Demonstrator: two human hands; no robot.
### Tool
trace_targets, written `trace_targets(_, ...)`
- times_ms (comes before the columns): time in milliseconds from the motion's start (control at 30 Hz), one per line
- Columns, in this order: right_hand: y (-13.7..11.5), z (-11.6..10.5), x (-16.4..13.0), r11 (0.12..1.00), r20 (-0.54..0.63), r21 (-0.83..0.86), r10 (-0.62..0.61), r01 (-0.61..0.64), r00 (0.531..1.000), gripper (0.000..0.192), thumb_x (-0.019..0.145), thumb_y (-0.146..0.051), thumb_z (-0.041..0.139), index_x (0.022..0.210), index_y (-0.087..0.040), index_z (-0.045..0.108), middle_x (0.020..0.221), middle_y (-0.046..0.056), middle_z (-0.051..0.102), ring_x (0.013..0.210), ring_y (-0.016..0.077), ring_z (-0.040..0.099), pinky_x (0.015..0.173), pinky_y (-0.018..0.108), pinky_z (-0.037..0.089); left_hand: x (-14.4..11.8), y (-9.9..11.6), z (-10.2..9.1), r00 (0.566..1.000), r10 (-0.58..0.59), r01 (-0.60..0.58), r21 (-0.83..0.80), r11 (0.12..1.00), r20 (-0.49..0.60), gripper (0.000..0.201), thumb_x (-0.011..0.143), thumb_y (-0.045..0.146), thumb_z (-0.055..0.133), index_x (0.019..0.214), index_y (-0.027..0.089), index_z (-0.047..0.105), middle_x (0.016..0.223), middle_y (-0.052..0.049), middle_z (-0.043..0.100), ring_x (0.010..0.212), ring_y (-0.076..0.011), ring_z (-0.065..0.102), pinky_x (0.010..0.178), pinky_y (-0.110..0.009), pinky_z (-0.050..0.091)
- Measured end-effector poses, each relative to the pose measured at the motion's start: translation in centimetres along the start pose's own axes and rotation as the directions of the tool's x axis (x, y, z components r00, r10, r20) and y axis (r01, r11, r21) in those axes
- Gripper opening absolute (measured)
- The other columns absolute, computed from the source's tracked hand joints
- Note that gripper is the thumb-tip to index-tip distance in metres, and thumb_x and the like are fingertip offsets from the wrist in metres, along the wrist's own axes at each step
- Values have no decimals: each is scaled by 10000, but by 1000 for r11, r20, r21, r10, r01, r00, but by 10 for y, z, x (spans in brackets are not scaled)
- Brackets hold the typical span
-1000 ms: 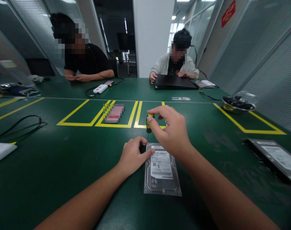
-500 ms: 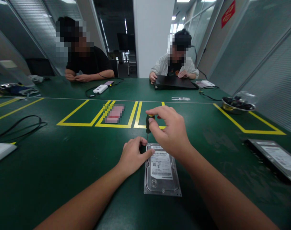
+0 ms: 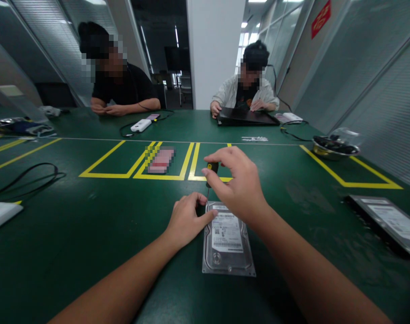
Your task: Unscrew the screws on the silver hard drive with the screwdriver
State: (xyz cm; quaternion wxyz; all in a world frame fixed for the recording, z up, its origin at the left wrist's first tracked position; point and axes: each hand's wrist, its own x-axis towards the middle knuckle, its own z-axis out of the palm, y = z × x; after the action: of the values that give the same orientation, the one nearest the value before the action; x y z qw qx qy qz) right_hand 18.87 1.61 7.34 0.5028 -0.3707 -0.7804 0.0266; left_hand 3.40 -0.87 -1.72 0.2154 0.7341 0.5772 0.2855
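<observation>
Right hand (image 3: 240, 186) pinches the screwdriver (image 3: 210, 173) upright over the hard drive's (image 3: 227, 243) top-left corner screw; left hand (image 3: 187, 218) clamps its edge; cover not off yet.

The hard drive (image 3: 227, 245) is cased in bright, glossy metal and is labelled with matt white paper. The screwdriver (image 3: 210, 173) is handled in black and yellow plastic. The surface (image 3: 90, 234) is covered by a smooth, faintly sheened green mat.
</observation>
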Motion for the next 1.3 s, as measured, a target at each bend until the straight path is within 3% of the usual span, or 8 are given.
trace_targets(200, 2, 2, -3, 1000, -32, -19, 10, -11, 999, 266, 811, -142, 547, 1044, -196, 663, 972, 27, 685, 901, 189, 600, 816, 329, 452, 0, 0, 0, 1000, -2, 2, 14, 1000, 4, 267, 803, 428, 690, 915, 213, 579, 903, -21, 662, 842, -233, 592, 728, -334, 421)
trace_targets(433, 0, 2, -2, 1000, -16, -24, 1, -2, 1000, 129, 830, -246, 632, 940, -198, 680, 948, 47, 656, 921, 205, 572, 832, 350, 436, -1, 1, 0, 1000, -5, 5, 3, 1000, -2, 268, 806, 433, 690, 908, 211, 578, 910, -22, 660, 857, -238, 589, 737, -337, 421)
trace_targets(567, 0, 2, -2, 1000, -36, -14, -26, 26, 999, 200, 810, -138, 561, 971, -190, 667, 966, 28, 687, 924, 193, 582, 831, 335, 430, -1, 1, 0, 1000, -3, 3, 3, 1000, -1, 267, 804, 422, 694, 920, 207, 586, 912, -22, 658, 852, -236, 584, 738, -341, 418)
trace_targets(767, 0, 2, -2, 1000, -21, -24, 6, -7, 1000, 135, 809, -251, 642, 924, -185, 665, 942, 44, 667, 898, 202, 578, 803, 338, 437, -1, 1, -1, 1000, -3, 3, 9, 1000, -2, 274, 805, 432, 691, 915, 206, 582, 903, -22, 655, 839, -231, 582, 734, -337, 417)
trace_targets(933, 2, 2, -2, 1000, -33, -9, -11, 11, 999, 215, 807, -138, 570, 986, -199, 671, 975, 21, 697, 943, 195, 596, 832, 333, 441, -2, 1, -1, 1000, -7, 7, 2, 1000, 9, 268, 807, 424, 693, 913, 208, 577, 905, -19, 652, 848, -232, 580, 727, -333, 416)
trace_targets(1100, 3, 4, -2, 1000, -41, -24, -9, 8, 999, 181, 794, -231, 684, 962, -163, 678, 961, 52, 660, 920, 199, 578, 816, 333, 442, -1, 1, -1, 1000, -3, 3, -3, 1000, 1, 268, 806, 425, 691, 902, 205, 572, 898, -22, 653, 841, -231, 582, 726, -328, 417)
trace_targets(1200, 2, 4, -2, 999, -61, -29, -35, 34, 998, 151, 795, -158, 641, 941, -149, 677, 922, 42, 662, 887, 185, 576, 813, 326, 434, -1, 0, 1, 1000, -4, 4, -9, 1000, -1, 273, 803, 424, 694, 910, 203, 574, 905, -24, 654, 849, -233, 583, 730, -328, 417)
trace_targets(1300, 2, 5, -3, 998, -73, 1, -62, 62, 995, 246, 781, -90, 582, 1003, -146, 670, 955, 27, 686, 908, 176, 586, 827, 316, 438, 0, -1, 2, 1000, 6, -6, -6, 1000, -8, 272, 805, 417, 693, 925, 202, 580, 909, -23, 652, 854, -235, 582, 733, -333, 413)
